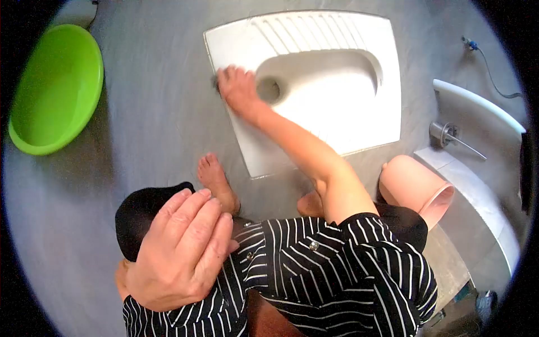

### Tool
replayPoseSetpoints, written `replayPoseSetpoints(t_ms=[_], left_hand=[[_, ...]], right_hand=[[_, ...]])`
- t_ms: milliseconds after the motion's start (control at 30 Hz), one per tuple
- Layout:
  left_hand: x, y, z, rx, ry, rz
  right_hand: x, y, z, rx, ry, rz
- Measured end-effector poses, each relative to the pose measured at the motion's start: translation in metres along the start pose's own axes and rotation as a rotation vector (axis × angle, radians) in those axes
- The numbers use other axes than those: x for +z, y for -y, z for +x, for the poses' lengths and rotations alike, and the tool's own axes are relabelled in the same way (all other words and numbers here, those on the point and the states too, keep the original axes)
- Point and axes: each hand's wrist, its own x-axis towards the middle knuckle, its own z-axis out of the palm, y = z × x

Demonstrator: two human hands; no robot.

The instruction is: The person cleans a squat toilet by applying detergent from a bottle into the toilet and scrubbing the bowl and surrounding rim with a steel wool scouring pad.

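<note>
A white squat toilet pan (241,146) is set into the grey floor, with ribbed footrests along its far side and a drain hole (268,89) at its left end. My right arm reaches across, and my right hand (238,90) presses down on the pan's left rim, its fingers bent. A small dark patch shows beside that hand at the edge; whatever lies under the palm is hidden. My left hand (185,247) is raised near my left knee, back upward, fingers stretched out and close together, with nothing visible in it.
A bright green basin (59,90) stands at the far left. To my right a pink bucket (412,182) lies tilted beside a tiled ledge (471,185). A metal fitting with a rod (446,135) and a thin hose (491,78) are on the right. My bare foot (216,180) is near the pan.
</note>
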Motion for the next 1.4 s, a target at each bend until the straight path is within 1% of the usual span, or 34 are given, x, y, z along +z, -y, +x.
replayPoseSetpoints(t_ms=[33, 100, 167, 233, 333, 367, 400, 433, 467, 500, 567, 600, 633, 667, 700, 733, 767, 833, 933, 1033, 1067, 1133, 1167, 1200, 1267, 1367, 1400], left_hand=[[0.0, 0.001, 0.003, -0.004, 0.001, -0.002], [-0.001, 0.004, 0.009, -0.009, 0.009, -0.015], [0.001, 0.007, 0.013, -0.028, 0.042, -0.021], [0.01, 0.007, 0.007, -0.064, 0.046, -0.023], [0.009, 0.013, 0.011, -0.049, 0.071, -0.012], [0.008, 0.015, 0.016, -0.035, 0.075, -0.003], [0.006, 0.017, 0.02, -0.034, 0.071, 0.0], [0.006, 0.018, 0.023, -0.031, 0.07, 0.0], [0.0, 0.017, 0.031, -0.026, 0.083, 0.004], [0.0, 0.016, 0.034, -0.021, 0.095, 0.006], [0.001, 0.015, 0.038, -0.022, 0.124, 0.007], [0.002, 0.015, 0.039, -0.025, 0.14, 0.001], [0.004, 0.015, 0.039, -0.026, 0.156, -0.003], [0.004, 0.017, 0.039, -0.026, 0.168, -0.004], [0.0, 0.016, 0.039, -0.026, 0.178, 0.014], [0.001, 0.017, 0.038, -0.026, 0.178, 0.025], [0.003, 0.017, 0.036, -0.028, 0.177, 0.032], [0.003, 0.014, 0.036, -0.06, 0.188, 0.003], [0.002, 0.007, 0.038, -0.104, 0.173, -0.02], [0.003, 0.003, 0.043, -0.132, 0.171, 0.0], [0.004, 0.002, 0.045, -0.149, 0.18, 0.0], [0.007, -0.001, 0.05, -0.181, 0.19, -0.003], [0.008, 0.001, 0.054, -0.161, 0.208, 0.016], [0.009, 0.002, 0.055, -0.146, 0.224, 0.035], [0.009, 0.003, 0.056, -0.149, 0.248, 0.057], [0.01, -0.001, 0.055, -0.188, 0.253, 0.042], [0.01, -0.003, 0.056, -0.222, 0.239, 0.032]], right_hand=[[-0.006, 0.008, -0.003, -0.041, 0.115, 0.092], [0.003, -0.005, 0.012, -0.018, 0.082, 0.039], [0.01, -0.045, 0.046, 0.147, -0.058, -0.128], [0.004, -0.084, 0.074, 0.341, 0.054, -0.221], [0.008, -0.091, 0.072, 0.319, 0.007, -0.188], [0.016, -0.078, 0.063, 0.299, -0.02, -0.277], [0.022, -0.063, 0.053, 0.237, -0.061, -0.253], [0.029, -0.047, 0.048, 0.184, 0.093, -0.07], [0.021, -0.032, 0.048, 0.078, 0.167, 0.026], [0.018, -0.029, 0.041, 0.022, 0.077, -0.015], [0.016, -0.057, 0.05, 0.135, 0.018, -0.084], [0.025, -0.084, 0.051, 0.213, -0.053, -0.218], [0.01, -0.114, 0.05, 0.278, -0.062, -0.397], [-0.008, -0.142, 0.048, 0.351, -0.009, -0.348], [-0.011, -0.174, 0.042, 0.388, -0.062, -0.368], [-0.013, -0.201, 0.034, 0.497, -0.031, -0.351], [-0.024, -0.221, 0.025, 0.593, -0.066, -0.346], [-0.04, -0.238, 0.012, 0.666, 0.015, -0.33], [-0.048, -0.239, 0.013, 0.423, 0.009, -0.185], [-0.062, -0.253, 0.032, 0.335, -0.054, -0.148], [-0.058, -0.264, 0.038, 0.282, -0.092, -0.207], [-0.056, -0.277, 0.031, 0.25, 0.0, -0.228], [-0.055, -0.283, 0.027, 0.236, 0.048, -0.239], [-0.056, -0.298, 0.015, 0.225, -0.022, -0.296], [-0.069, -0.323, -0.013, 0.471, 0.006, -0.293], [-0.091, -0.38, -0.036, 0.659, 0.182, -0.372], [-0.091, -0.408, -0.041, 0.737, 0.103, -0.316]])
